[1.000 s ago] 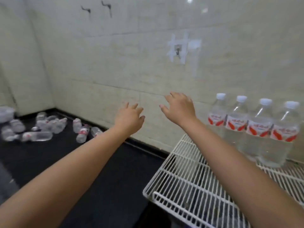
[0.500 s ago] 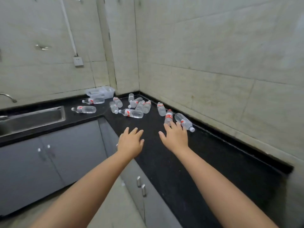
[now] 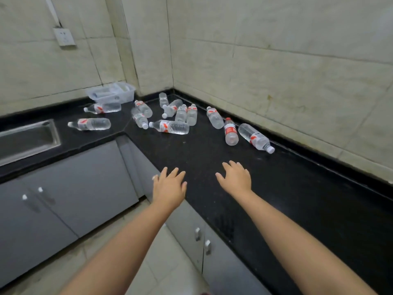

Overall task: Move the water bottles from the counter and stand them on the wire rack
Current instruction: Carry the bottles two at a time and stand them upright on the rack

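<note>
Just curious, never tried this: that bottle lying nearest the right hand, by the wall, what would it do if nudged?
The nearest bottle lies on its side on the smooth black counter, so it would probably roll. It looks full of water, so likely heavy for its size. Its clear plastic probably gives slightly under the hands rather than breaking.
</note>
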The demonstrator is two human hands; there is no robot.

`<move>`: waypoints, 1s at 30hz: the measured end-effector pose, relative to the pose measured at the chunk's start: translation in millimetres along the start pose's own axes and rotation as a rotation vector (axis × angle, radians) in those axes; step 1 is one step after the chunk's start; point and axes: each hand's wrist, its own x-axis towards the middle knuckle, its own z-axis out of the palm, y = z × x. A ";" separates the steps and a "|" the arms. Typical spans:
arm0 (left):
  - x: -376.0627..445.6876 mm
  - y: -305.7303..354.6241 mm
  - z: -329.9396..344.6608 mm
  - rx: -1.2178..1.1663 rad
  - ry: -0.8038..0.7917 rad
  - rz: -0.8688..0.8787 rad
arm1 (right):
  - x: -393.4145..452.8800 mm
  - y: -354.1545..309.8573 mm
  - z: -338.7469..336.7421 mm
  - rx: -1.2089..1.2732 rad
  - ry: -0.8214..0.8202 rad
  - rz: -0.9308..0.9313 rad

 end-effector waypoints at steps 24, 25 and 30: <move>431.2 117.0 77.7 -0.299 -0.263 0.460 | 341.3 141.9 30.0 0.009 0.007 0.556; 445.1 126.4 81.5 -0.371 -0.267 0.463 | 351.3 144.5 31.0 0.013 -0.027 0.586; 483.0 155.3 105.3 -0.374 -0.363 0.526 | 368.2 151.0 50.8 -0.046 -0.036 0.704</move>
